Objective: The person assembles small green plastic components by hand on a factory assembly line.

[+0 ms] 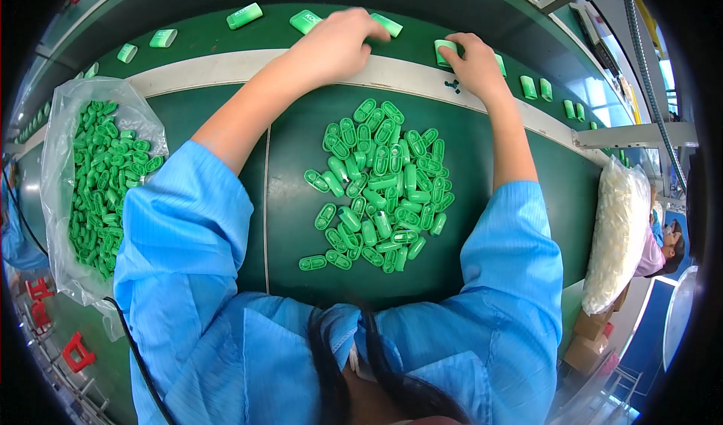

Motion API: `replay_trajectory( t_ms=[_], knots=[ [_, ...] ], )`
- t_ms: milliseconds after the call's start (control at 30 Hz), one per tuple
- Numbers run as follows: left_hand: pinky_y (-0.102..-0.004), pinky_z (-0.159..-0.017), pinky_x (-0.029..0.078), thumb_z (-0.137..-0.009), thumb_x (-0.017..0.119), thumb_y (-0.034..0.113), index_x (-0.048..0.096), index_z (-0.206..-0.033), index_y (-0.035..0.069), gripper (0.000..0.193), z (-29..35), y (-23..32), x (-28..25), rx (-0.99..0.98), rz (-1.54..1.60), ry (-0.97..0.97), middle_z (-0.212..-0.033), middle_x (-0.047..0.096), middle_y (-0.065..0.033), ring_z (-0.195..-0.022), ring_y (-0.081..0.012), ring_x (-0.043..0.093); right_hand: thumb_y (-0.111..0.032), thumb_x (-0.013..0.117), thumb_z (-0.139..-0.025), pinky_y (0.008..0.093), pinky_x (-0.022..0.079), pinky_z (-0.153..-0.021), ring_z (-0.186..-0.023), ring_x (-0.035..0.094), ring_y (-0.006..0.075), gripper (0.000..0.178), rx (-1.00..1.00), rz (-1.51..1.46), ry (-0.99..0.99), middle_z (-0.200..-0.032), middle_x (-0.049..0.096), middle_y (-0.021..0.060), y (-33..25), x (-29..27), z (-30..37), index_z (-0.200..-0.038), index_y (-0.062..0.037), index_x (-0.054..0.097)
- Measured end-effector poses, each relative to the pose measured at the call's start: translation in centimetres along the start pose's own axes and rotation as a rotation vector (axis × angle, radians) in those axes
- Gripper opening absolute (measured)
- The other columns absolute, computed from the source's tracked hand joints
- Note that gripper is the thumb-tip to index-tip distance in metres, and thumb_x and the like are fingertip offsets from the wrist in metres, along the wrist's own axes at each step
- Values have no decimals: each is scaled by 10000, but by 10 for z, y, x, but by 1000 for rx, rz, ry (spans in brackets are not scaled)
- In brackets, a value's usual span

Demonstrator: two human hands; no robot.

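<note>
Over the conveyor belt, my left hand (pixel 340 47) has its index finger stretched out and its thumb apart. It is between a green plastic case (pixel 305 22) and another green case (pixel 387 24), and I see nothing held in it. Farther right, my right hand (pixel 476 65) has thumb and index finger closed on the edge of a light green case (pixel 443 52). One more green case (pixel 501 64) shows partly behind that hand. Between my forearms lies a loose pile of small green oval caps (pixel 384 176) on the dark green worktable (pixel 294 225).
A clear plastic bag (pixel 56 199) full of green caps stands at the left. More green cases (pixel 163 38) are spaced along the belt (pixel 199 37). A pale rail (pixel 226 67) divides belt from table. At the right are a bag of whitish pieces (pixel 619 233) and a metal bracket (pixel 640 135).
</note>
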State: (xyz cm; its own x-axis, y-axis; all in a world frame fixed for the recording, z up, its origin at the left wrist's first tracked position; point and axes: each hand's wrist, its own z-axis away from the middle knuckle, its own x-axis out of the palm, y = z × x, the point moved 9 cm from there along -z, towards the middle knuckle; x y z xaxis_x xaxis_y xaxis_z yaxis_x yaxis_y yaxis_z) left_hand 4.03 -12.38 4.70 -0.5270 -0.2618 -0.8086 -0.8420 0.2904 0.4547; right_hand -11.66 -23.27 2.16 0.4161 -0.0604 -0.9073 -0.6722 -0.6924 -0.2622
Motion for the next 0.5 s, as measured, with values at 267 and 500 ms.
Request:
replay_trajectory(
  t_ms=[267, 500],
  knots=[
    [-326, -791, 477, -703, 584, 19, 622, -967, 66, 270, 75, 58, 0, 523, -8, -105, -1021, 593, -26, -943, -211, 544, -186, 683, -726, 309, 483, -628, -643, 604, 207, 327, 216, -280, 167, -832, 620, 116, -16, -26, 30, -995, -36, 572],
    [-314, -663, 491, -729, 620, 59, 589, -1024, 76, 297, 52, 42, 4, 215, -21, -39, -834, 552, -64, -776, -206, 584, -144, 652, -785, 234, 483, -617, -672, 587, 107, 308, 344, -1053, -8, -841, 615, 57, -30, -6, 42, -1049, -12, 563]
  ],
)
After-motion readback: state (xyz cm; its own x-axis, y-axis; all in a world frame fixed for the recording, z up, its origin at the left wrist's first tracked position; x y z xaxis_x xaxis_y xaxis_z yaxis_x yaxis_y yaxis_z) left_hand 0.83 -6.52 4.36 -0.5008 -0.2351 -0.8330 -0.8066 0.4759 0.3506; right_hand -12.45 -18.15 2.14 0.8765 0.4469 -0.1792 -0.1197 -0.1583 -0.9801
